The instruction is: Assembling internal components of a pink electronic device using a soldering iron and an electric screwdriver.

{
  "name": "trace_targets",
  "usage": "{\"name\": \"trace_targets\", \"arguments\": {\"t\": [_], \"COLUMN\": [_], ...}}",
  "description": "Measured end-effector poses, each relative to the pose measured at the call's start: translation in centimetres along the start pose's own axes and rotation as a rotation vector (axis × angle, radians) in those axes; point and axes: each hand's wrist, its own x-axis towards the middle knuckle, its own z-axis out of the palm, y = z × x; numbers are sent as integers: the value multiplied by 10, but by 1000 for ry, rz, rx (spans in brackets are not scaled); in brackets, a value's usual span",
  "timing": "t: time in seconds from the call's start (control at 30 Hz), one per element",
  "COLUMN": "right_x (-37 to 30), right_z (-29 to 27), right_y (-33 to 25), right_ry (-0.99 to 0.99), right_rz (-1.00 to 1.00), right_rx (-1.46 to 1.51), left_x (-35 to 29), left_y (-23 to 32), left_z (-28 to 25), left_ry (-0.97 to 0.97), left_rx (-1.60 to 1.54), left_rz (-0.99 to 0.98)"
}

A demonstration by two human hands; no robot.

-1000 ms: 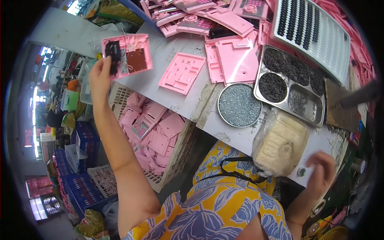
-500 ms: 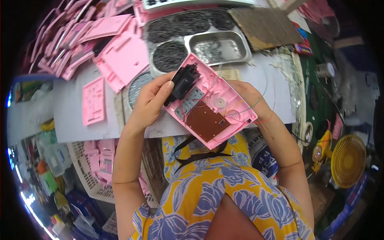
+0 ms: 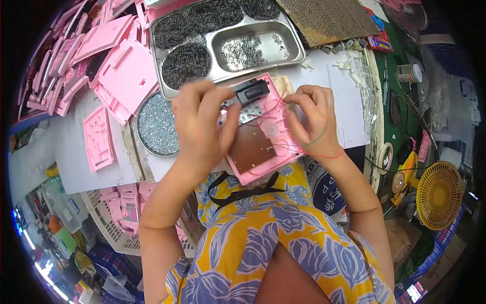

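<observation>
An open pink plastic case (image 3: 282,143) sits in front of me, at the table's near edge. Inside it are a brown circuit board (image 3: 249,147), a pale round disc (image 3: 272,130), a metal plate (image 3: 249,114) and thin wires. A black moulded part (image 3: 253,91) lies at its far left corner. My left hand (image 3: 202,124) is over the case's left side by the black part, its fingers smeared by motion. At the right wall, my right hand (image 3: 315,119) has its fingers curled and pinches a thin wire. Green and red wires (image 3: 331,156) run across that hand and wrist.
A metal tray (image 3: 215,80) of dark and silver small parts stands beyond the case. Left of it are a round dish (image 3: 158,124) of silver screws and heaped pink panels (image 3: 126,76). Cardboard (image 3: 326,23) lies far right; a yellow fan (image 3: 439,195) stands right.
The case has dropped lower and turned more upright. My left hand has let go of the black part's edge and lifted; my right has come from beneath the case to its right wall.
</observation>
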Motion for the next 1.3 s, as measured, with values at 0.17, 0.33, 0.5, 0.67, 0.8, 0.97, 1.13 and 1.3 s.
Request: {"name": "trace_targets", "arguments": {"t": [0.17,0.33,0.5,0.67,0.8,0.97,1.13,1.3], "right_x": [-8,-12,-42,-37,-36,-45,-31,-41], "right_z": [9,-46,-77,-65,-30,-23,-33,9], "right_y": [11,0,-27,-33,-17,-22,-50,-76], "right_ry": [-23,-324,-623,-556,-404,-444,-500,-304], "right_rz": [-29,86,-91,-69,-299,-256,-244,-237], "right_rx": [-23,156,374,755,289,155,36,124], "left_x": [-39,-42,-43,-69,-66,-84,-90,-112], "left_y": [20,3,46,44,44,31,16,13], "left_z": [-14,-11,-2,6,1,-14,-30,-35], "left_ry": [-669,-599,-532,-473,-465,-420,-348,-398], "left_rx": [-282,-349,-270,-327,-275,-202,-281,-141], "left_rz": [225,258,147,330,398,247,-329,-110]}}
